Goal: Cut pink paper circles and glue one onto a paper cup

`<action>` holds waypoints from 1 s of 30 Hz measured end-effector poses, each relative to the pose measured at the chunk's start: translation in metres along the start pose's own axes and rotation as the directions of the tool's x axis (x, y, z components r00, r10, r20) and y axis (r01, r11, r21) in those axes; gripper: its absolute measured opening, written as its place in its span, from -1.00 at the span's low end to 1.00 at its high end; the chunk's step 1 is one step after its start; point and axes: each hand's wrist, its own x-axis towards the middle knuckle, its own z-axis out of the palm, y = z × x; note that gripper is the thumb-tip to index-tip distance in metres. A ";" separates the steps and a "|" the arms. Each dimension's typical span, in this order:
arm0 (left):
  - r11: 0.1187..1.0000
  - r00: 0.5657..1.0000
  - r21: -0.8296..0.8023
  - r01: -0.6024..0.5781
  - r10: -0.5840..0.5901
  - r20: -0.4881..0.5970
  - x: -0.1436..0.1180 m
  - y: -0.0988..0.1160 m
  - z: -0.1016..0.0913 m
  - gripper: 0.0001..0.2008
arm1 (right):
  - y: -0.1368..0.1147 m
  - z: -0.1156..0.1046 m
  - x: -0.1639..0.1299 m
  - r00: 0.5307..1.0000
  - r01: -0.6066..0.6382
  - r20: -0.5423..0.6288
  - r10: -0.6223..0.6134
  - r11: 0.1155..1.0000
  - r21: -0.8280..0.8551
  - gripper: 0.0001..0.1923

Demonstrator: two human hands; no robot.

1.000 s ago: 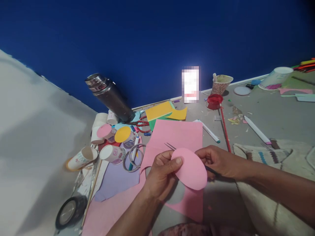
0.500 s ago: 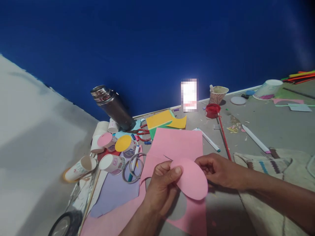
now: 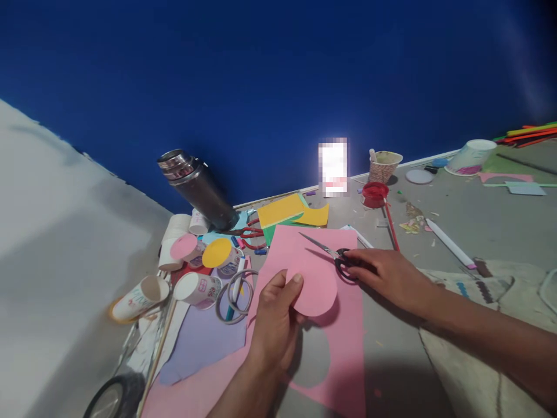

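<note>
Between thumb and fingers, my left hand pinches a round pink paper disc by its left edge. My right hand grips the black handles of a pair of scissors, whose blades look closed and point up and left, just beyond the disc. Beneath both lies a large pink paper sheet with a rounded hole cut out near its lower part.
Decorated paper cups, a dark thermos and two tape rings crowd the left. Yellow paper lies behind the pink sheet. A red tub, white marker and cloth are to the right.
The scissors have come into clear view as my right hand moved up and away from the disc. My left hand shifted the disc a little left and turned it.
</note>
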 end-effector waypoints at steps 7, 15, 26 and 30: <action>0.999 0.997 -0.026 -0.026 0.027 0.070 -0.003 0.001 0.002 -0.65 | 0.013 0.010 -0.004 0.967 0.216 -0.057 -0.248 0.919 -0.329 -0.63; 0.997 0.981 -0.071 0.033 -0.019 0.191 -0.003 -0.010 0.006 -0.65 | -0.007 0.013 -0.021 0.908 0.376 -0.136 -0.397 0.913 -0.156 -0.66; 0.985 0.944 -0.107 0.137 -0.097 0.316 0.001 -0.009 0.001 -0.55 | -0.009 0.004 -0.019 0.771 0.559 -0.290 -0.566 0.821 -0.116 -0.80; 0.998 0.909 -0.058 0.034 -0.007 0.416 -0.001 -0.007 -0.005 -0.43 | -0.010 0.003 -0.019 0.746 0.537 -0.346 -0.569 0.821 -0.194 -0.78</action>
